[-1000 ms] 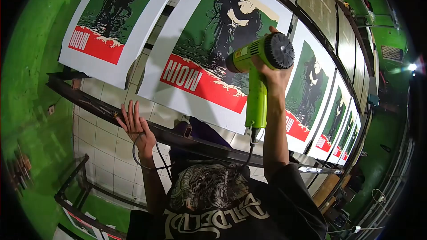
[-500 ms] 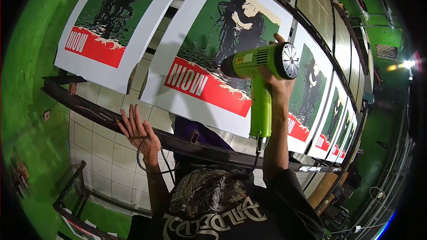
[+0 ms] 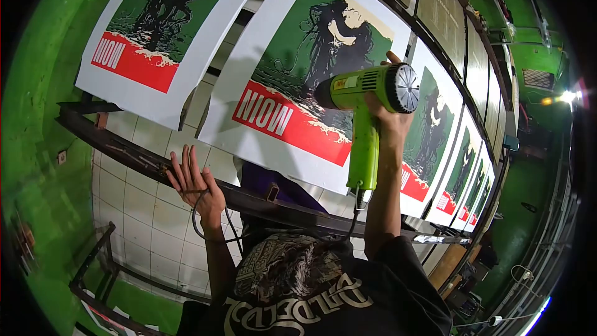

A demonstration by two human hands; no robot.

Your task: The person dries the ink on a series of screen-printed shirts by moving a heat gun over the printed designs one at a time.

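My right hand (image 3: 393, 121) is wrapped round the green heat gun (image 3: 362, 143), whose dark nozzle points left over the printed shirt-like white panel (image 3: 214, 124) with a green, black and red picture. The nozzle looks apart from the print, though the exact gap is hard to judge. A black cord (image 3: 358, 208) runs from the base of its handle. At the left, my left hand (image 3: 199, 186) is open, fingers stretched upward beside the dark metal rail (image 3: 249, 201). A loop of the cord hangs around its thumb and wrist area.
Another printed panel (image 3: 134, 96) lies to the left, and several more stretch away to the right. Brownish panels (image 3: 440, 12) line the far side. Below the rail are white floor tiles (image 3: 146, 211). A lower metal frame (image 3: 112, 280) stands at the lower left, near a green wall (image 3: 43, 118).
The view has shifted slightly. The heat gun stays nearly in place over the same print, in my right hand. My left hand keeps its open pose.
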